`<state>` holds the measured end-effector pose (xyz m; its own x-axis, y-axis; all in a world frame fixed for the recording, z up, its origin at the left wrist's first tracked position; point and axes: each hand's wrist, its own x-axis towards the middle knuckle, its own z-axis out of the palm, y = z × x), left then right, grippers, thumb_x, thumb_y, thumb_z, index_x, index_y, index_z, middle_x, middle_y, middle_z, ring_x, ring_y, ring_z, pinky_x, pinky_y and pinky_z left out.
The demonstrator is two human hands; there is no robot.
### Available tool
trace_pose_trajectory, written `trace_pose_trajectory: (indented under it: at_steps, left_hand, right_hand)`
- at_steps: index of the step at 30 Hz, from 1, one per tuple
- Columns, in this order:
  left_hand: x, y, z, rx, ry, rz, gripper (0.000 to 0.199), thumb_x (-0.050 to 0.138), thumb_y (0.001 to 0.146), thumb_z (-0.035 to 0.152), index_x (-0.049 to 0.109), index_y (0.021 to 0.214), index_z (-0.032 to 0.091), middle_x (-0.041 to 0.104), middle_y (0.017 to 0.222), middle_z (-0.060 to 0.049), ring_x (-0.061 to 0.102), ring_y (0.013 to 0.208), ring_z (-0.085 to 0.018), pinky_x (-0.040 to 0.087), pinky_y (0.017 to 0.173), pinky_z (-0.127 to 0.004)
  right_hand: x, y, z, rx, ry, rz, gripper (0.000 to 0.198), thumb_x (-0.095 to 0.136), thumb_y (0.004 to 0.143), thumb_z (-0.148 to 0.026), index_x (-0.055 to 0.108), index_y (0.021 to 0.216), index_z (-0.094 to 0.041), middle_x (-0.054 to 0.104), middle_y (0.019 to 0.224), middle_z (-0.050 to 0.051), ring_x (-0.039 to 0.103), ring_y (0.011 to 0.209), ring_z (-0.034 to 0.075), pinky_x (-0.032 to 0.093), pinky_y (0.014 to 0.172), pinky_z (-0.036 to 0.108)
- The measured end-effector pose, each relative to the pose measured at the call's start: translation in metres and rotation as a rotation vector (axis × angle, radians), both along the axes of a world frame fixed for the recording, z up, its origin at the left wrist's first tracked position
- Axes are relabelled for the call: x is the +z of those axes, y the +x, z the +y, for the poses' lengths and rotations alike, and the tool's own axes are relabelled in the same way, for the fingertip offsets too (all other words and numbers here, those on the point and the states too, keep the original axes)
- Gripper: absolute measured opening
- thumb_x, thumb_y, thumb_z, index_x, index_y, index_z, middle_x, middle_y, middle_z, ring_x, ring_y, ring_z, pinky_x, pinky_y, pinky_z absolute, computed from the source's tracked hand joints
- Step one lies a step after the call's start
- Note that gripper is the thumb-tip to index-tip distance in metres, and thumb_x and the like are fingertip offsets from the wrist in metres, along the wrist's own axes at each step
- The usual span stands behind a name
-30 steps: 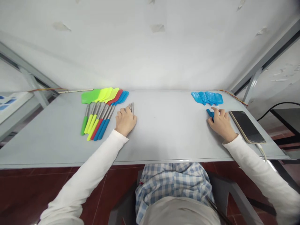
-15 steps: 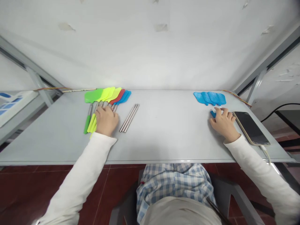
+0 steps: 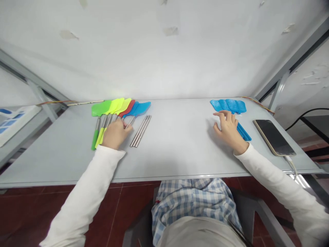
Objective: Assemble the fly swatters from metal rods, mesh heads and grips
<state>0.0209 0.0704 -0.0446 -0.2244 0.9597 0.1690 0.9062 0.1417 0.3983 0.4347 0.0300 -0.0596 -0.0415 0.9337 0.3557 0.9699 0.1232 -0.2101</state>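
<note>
My left hand is closed on the metal shaft of a blue fly swatter, whose head lies on the tabletop at the right end of a fanned row. Beside it in that row are a green fly swatter, yellow ones and a red one. Just right of this hand lie several bare metal rods. My right hand is open, fingers spread over the table, holding nothing visible. Blue handles lie partly under it, and overlapping blue swatter heads lie behind it.
A phone with a charging cable lies on the right of the grey table. A white wall rises behind. Metal frame bars slant at both sides, and a white-and-blue item sits far left.
The rightmost blue fly swatter has shifted right, away from the row, in my left hand. My right hand has moved left off the blue handles and its fingers have spread.
</note>
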Motion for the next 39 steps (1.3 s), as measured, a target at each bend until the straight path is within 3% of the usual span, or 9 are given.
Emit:
trace_pose_trajectory:
  at_steps: [2, 7, 12, 16, 20, 22, 25, 29, 39]
  left_hand:
    - [0.017, 0.023, -0.010, -0.003, -0.028, -0.062, 0.017, 0.055, 0.075, 0.032, 0.040, 0.073, 0.025, 0.062, 0.078, -0.007, 0.063, 0.086, -0.028, 0.046, 0.080, -0.038]
    - [0.039, 0.099, -0.029, -0.402, -0.058, -0.533, 0.020, 0.053, 0.083, 0.031, 0.036, 0.091, 0.024, 0.060, 0.068, 0.004, 0.058, 0.063, -0.014, 0.042, 0.065, -0.025]
    - [0.024, 0.163, -0.026, -0.689, -0.197, -0.917, 0.030, 0.054, 0.085, 0.026, 0.030, 0.104, 0.025, 0.062, 0.064, 0.007, 0.051, 0.053, -0.009, 0.036, 0.058, -0.022]
    - [0.008, 0.196, -0.013, -0.720, -0.338, -1.152, 0.042, 0.058, 0.082, 0.018, 0.028, 0.111, 0.023, 0.068, 0.070, 0.004, 0.057, 0.057, -0.010, 0.043, 0.065, -0.025]
    - [0.003, 0.218, 0.014, -0.514, -0.427, -1.469, 0.023, 0.054, 0.086, 0.017, 0.042, 0.105, 0.018, 0.066, 0.074, 0.000, 0.061, 0.061, -0.012, 0.049, 0.068, -0.028]
    - [0.004, 0.227, 0.030, -0.476, -0.403, -1.577, 0.008, 0.051, 0.091, 0.023, 0.048, 0.095, 0.017, 0.059, 0.069, 0.002, 0.055, 0.053, -0.009, 0.047, 0.059, -0.023]
    - [0.005, 0.241, 0.049, -0.486, -0.382, -1.616, 0.018, 0.044, 0.097, 0.028, 0.046, 0.082, 0.018, 0.038, 0.056, 0.009, 0.033, 0.037, -0.003, 0.026, 0.041, -0.015]
    - [0.001, 0.256, 0.056, -0.405, -0.345, -1.574, 0.026, 0.037, 0.102, 0.031, 0.037, 0.078, 0.021, 0.023, 0.053, 0.011, 0.019, 0.034, -0.002, 0.008, 0.039, -0.014]
    - [0.011, 0.262, 0.043, -0.326, -0.344, -1.578, 0.028, 0.028, 0.104, 0.030, 0.032, 0.077, 0.022, 0.022, 0.055, 0.011, 0.017, 0.035, -0.002, 0.010, 0.038, -0.013]
  right_hand:
    - [0.005, -0.009, 0.000, 0.113, -0.029, 0.132, 0.038, 0.040, 0.094, -0.035, 0.055, 0.123, -0.016, 0.051, 0.129, 0.020, 0.047, 0.119, 0.034, 0.038, 0.098, 0.053]
    - [0.026, -0.046, 0.013, 0.373, -0.252, 0.702, 0.050, 0.039, 0.094, -0.060, 0.051, 0.126, -0.023, 0.054, 0.129, 0.012, 0.053, 0.115, 0.024, 0.041, 0.101, 0.043]
    - [0.032, -0.071, 0.058, 0.304, -0.347, 1.314, 0.054, 0.049, 0.085, -0.068, 0.052, 0.115, -0.024, 0.059, 0.120, 0.008, 0.062, 0.100, 0.020, 0.051, 0.083, 0.034]
    - [0.022, -0.068, 0.093, 0.202, -0.332, 1.607, 0.035, 0.068, 0.077, -0.050, 0.054, 0.092, -0.022, 0.062, 0.099, 0.002, 0.062, 0.080, 0.014, 0.051, 0.069, 0.027]
    - [0.015, -0.069, 0.113, 0.146, -0.200, 1.590, 0.026, 0.070, 0.073, -0.038, 0.053, 0.083, -0.021, 0.061, 0.085, -0.002, 0.053, 0.069, 0.010, 0.044, 0.061, 0.023]
    - [0.013, -0.073, 0.122, 0.094, -0.122, 1.517, 0.025, 0.069, 0.074, -0.038, 0.051, 0.080, -0.022, 0.058, 0.078, -0.003, 0.050, 0.065, 0.010, 0.042, 0.059, 0.024]
    - [0.012, -0.080, 0.137, 0.061, 0.001, 1.420, 0.026, 0.065, 0.080, -0.040, 0.047, 0.075, -0.022, 0.052, 0.071, -0.004, 0.047, 0.063, 0.011, 0.041, 0.060, 0.025]
    - [0.008, -0.077, 0.154, 0.011, 0.167, 1.227, 0.031, 0.057, 0.087, -0.044, 0.045, 0.069, -0.021, 0.049, 0.068, -0.004, 0.046, 0.065, 0.011, 0.039, 0.066, 0.025]
    - [0.013, -0.074, 0.154, -0.048, 0.140, 1.155, 0.043, 0.055, 0.090, -0.050, 0.037, 0.062, -0.022, 0.039, 0.060, -0.005, 0.038, 0.059, 0.010, 0.033, 0.058, 0.025]
